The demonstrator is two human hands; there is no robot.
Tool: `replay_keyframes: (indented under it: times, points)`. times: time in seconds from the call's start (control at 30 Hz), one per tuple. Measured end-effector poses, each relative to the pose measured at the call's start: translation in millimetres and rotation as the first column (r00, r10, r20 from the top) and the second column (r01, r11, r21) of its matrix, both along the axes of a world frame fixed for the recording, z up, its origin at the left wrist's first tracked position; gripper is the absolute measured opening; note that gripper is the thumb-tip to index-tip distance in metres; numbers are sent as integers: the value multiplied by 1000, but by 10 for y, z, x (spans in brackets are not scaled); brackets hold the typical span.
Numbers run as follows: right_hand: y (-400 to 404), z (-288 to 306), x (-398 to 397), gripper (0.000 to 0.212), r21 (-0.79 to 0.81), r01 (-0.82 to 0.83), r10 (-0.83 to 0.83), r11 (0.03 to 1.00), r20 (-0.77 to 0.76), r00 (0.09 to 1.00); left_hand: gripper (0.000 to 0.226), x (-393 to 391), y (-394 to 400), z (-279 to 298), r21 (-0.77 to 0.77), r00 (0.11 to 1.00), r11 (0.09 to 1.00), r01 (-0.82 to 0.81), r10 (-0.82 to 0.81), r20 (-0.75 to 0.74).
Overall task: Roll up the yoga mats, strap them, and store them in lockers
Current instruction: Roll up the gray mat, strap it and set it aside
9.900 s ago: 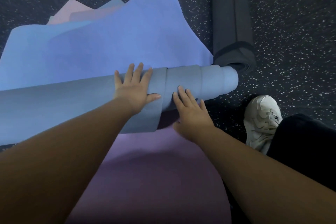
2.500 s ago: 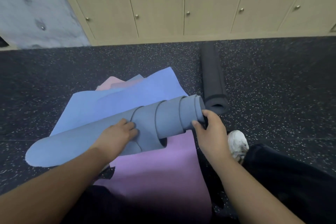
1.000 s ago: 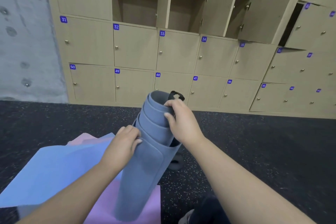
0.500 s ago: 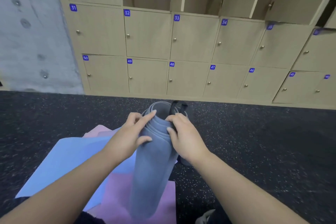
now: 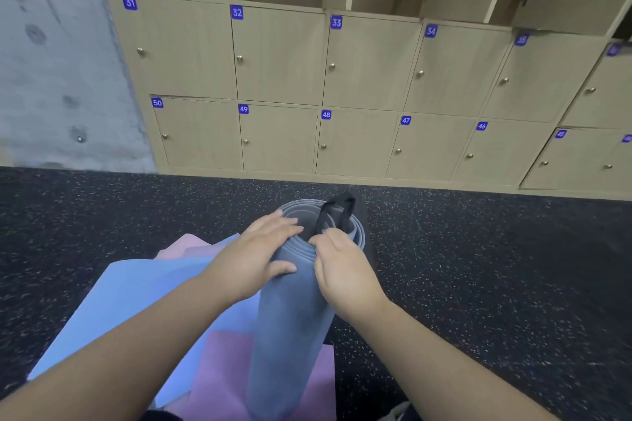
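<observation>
Two hands steady the upright rolled mat [image 5: 290,318]: left hand [image 5: 253,258] grips its rim, right hand [image 5: 345,270] pinches the strap [image 5: 337,215] for fastening.

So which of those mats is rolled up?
The grey mat, standing upright between both hands; the light blue mat and pink mat lie flat.
</observation>
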State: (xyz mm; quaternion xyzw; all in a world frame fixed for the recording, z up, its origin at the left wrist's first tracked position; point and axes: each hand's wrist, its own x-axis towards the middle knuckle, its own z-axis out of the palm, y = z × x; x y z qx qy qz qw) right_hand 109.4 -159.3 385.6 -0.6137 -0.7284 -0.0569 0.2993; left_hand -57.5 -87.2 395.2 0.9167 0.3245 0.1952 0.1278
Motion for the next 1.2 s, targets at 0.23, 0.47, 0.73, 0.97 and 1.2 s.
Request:
replay_keyframes:
  times: [0.23, 0.47, 0.73, 0.97, 1.2]
  points:
    - [15, 160, 70, 42, -178, -22, 35, 984, 75, 997, 46, 14, -94, -9, 94, 989, 986, -137, 131, 70]
    - [-209, 384, 282, 45, -155, 109, -110, 982, 3, 994, 46, 104, -262, 3, 190, 985, 967, -170, 169, 23]
    - [-495, 288, 219, 50, -196, 89, -86, 977, 25, 996, 43, 255, -439, -33, 273, 955, 918, -288, 256, 147]
    - [-527, 119, 172, 55, -231, 76, -101, 970, -99, 990, 53, 319, -453, -113, 236, 973, 948, -215, 229, -36]
    - [-475, 85, 181, 51, -212, 98, -143, 972, -211, 967, 80, 369, -425, 17, 142, 956, 975, -169, 197, -216]
